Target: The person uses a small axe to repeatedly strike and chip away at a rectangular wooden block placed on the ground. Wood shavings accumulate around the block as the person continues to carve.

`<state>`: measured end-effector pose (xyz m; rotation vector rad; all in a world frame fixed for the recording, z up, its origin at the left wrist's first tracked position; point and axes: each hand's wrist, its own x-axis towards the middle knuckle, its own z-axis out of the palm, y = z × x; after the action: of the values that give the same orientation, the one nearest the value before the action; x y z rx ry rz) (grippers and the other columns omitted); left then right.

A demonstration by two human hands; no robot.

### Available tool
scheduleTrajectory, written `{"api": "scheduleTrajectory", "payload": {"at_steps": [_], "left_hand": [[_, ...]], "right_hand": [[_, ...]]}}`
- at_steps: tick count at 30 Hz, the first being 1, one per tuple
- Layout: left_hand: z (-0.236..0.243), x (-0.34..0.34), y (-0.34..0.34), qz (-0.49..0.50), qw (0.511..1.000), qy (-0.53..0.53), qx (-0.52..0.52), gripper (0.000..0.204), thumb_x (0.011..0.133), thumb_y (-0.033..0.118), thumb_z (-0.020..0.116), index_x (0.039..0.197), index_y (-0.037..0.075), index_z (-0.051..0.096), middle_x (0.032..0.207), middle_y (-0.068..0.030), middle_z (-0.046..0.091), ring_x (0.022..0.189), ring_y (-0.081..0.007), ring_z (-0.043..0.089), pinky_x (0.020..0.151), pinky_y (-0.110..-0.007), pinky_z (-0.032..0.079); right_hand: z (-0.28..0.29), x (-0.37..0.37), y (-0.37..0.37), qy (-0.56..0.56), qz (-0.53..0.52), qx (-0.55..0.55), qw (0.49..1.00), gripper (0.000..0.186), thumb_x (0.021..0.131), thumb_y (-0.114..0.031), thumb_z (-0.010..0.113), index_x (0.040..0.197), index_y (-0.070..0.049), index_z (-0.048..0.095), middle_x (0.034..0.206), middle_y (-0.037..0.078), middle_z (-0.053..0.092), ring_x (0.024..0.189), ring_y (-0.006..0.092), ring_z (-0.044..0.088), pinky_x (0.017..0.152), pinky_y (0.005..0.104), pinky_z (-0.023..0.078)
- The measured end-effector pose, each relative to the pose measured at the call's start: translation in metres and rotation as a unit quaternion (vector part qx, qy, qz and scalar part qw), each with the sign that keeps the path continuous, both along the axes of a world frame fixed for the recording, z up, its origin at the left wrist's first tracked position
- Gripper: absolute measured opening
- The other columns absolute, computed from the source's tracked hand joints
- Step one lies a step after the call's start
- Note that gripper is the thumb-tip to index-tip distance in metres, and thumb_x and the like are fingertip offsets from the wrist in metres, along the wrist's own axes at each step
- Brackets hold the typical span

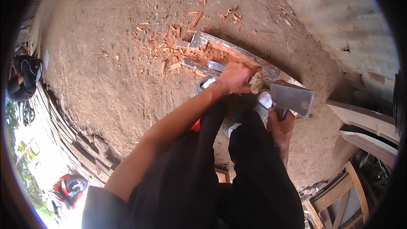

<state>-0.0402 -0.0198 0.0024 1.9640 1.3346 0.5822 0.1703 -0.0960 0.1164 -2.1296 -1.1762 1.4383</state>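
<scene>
My left hand point(237, 78) is wrapped round a chisel point(216, 65), its metal blade pointing left and the frayed butt of its handle showing past my fist. Under and beside it lies a dark-edged wooden workpiece point(237, 50) with a reddish, freshly cut hollow. My right hand point(280, 126) grips the short visible handle of a mallet point(292, 97) with a broad, grey, block-like head. That head is to the right of the chisel's butt and apart from it. Where the blade's tip meets the wood is hard to make out.
Wood chips point(157, 44) litter the dirt floor point(101, 29) around the workpiece. My shoes point(263, 99) are close beside it. Corrugated sheet metal point(339, 21) and stacked boards point(364, 118) stand on the right. A person point(25, 76) sits at the far left, and a red motorcycle point(68, 188) is outside.
</scene>
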Motion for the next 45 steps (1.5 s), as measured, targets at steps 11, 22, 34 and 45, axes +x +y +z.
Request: {"api": "scheduleTrajectory", "payload": {"at_steps": [11, 22, 34, 45], "left_hand": [[0.014, 0.017, 0.0, -0.048, 0.997, -0.037, -0.05, 0.025, 0.065, 0.015, 0.067, 0.088, 0.004, 0.069, 0.078, -0.0184, 0.071, 0.081, -0.0401, 0.07, 0.073, -0.05, 0.055], [0.01, 0.018, 0.011, -0.022, 0.996, -0.049, -0.065, 0.037, 0.067, 0.019, 0.072, 0.101, 0.006, 0.07, 0.079, -0.0211, 0.071, 0.081, -0.0418, 0.07, 0.074, -0.051, 0.055], [0.004, -0.002, 0.005, 0.014, 0.997, -0.038, -0.059, 0.029, 0.068, 0.019, 0.07, 0.095, 0.009, 0.072, 0.083, -0.0216, 0.071, 0.085, -0.0425, 0.071, 0.079, -0.051, 0.056], [0.02, -0.002, 0.01, -0.019, 0.994, -0.027, -0.101, 0.036, 0.064, 0.018, 0.069, 0.099, 0.01, 0.071, 0.082, -0.0214, 0.071, 0.084, -0.0414, 0.071, 0.076, -0.052, 0.055]], "right_hand": [[0.007, 0.013, -0.003, 0.084, -0.087, 0.022, 0.992, 0.015, 0.097, -0.014, 0.067, 0.096, -0.001, 0.059, 0.06, 0.003, 0.051, 0.043, 0.0112, 0.046, 0.04, 0.0282, 0.036], [-0.039, 0.011, -0.022, -0.026, -0.011, 0.143, 0.989, 0.019, 0.094, -0.014, 0.072, 0.093, 0.0, 0.06, 0.064, 0.003, 0.056, 0.049, 0.0107, 0.05, 0.045, 0.0298, 0.037], [-0.005, -0.018, -0.009, 0.13, -0.155, 0.109, 0.973, 0.017, 0.095, -0.014, 0.068, 0.095, -0.001, 0.056, 0.058, 0.0, 0.047, 0.043, 0.0102, 0.042, 0.04, 0.0287, 0.032], [-0.03, -0.022, -0.01, 0.171, -0.196, 0.167, 0.951, 0.016, 0.096, -0.014, 0.067, 0.099, -0.002, 0.058, 0.058, 0.001, 0.05, 0.044, 0.0102, 0.047, 0.041, 0.0291, 0.037]]}}
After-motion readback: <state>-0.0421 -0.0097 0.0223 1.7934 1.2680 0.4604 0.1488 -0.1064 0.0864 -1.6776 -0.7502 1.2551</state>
